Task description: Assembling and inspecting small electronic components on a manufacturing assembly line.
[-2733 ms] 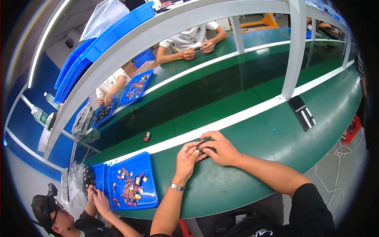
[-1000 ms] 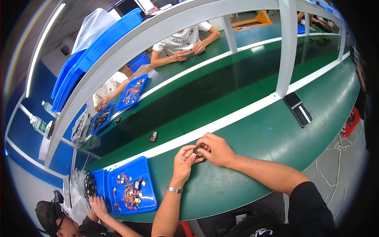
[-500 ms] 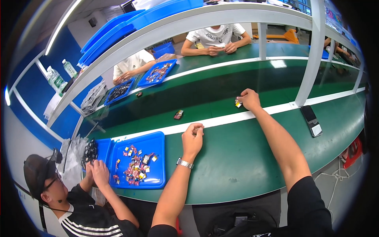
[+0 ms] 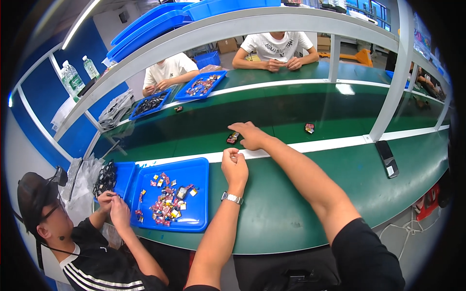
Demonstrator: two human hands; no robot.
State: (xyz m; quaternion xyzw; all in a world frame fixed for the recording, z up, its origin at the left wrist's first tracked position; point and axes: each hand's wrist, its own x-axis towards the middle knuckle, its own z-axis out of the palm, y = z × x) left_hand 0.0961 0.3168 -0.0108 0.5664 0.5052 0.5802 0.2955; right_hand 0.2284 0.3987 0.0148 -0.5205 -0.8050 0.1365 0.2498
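Observation:
My right hand (image 4: 251, 136) reaches leftward over the middle strip of the green bench, fingers stretched out and apart. Its fingertips are beside a small dark part with red and pale pieces (image 4: 232, 138), which lies on the strip; whether they touch it I cannot tell. A similar small part (image 4: 309, 128) lies farther right on the strip. My left hand (image 4: 235, 166), with a metal watch on the wrist, is held over the near white rail, its fingers curled together. What they hold, if anything, is hidden. Left of that forearm, a blue tray (image 4: 200, 194) carries many small red, white and yellow pieces.
At the left, a co-worker's hands (image 4: 115, 201) are by a blue bin of black parts (image 4: 106, 178). Across the bench two people work near blue trays (image 4: 201, 86). A white post (image 4: 388, 97) rises at the right, near a phone (image 4: 387, 159).
My right hand has let go of the small part at the right and moved left to the other one. My left hand stays near the rail. The view has shifted slightly.

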